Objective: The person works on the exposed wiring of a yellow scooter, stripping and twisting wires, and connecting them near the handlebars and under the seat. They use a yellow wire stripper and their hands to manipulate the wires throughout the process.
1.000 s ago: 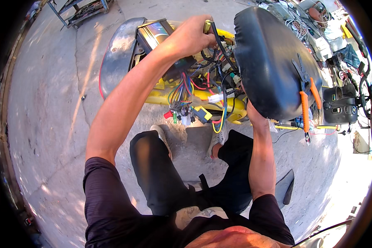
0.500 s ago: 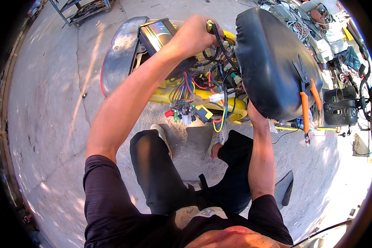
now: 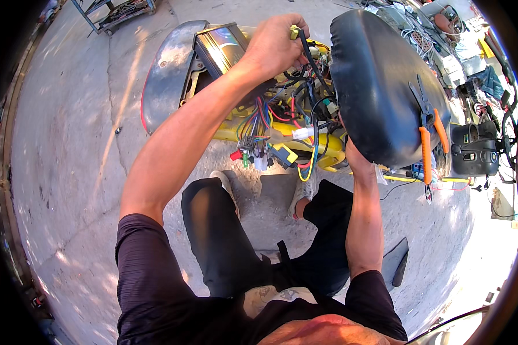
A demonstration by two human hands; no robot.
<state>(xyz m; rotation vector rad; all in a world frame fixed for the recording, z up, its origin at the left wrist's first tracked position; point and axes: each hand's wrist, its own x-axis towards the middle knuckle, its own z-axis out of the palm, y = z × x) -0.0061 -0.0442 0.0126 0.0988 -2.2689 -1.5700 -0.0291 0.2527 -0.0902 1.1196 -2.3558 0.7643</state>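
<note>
My left hand (image 3: 277, 47) is closed around a black cable with a yellow connector (image 3: 294, 33) at its end, held above the open middle of a yellow vehicle frame (image 3: 227, 133). Below that hand lies a tangle of coloured wires (image 3: 265, 115) with red, green and white plugs hanging toward me. A black padded seat (image 3: 380, 86) is tipped up on the right. My right hand (image 3: 357, 156) reaches in beneath its near edge, its fingers hidden by the seat. Orange-handled pliers (image 3: 425, 126) rest on the seat.
A metal box (image 3: 221, 49) sits left of the wiring, beside a worn dark rear panel (image 3: 170, 75). Cables and parts (image 3: 437, 43) are heaped at the far right, near a black plastic unit (image 3: 473, 148). A metal cart (image 3: 118, 20) stands at the far left.
My left hand has lifted slightly away from me, with the cable and yellow connector still in it. My right hand stays under the seat edge.
</note>
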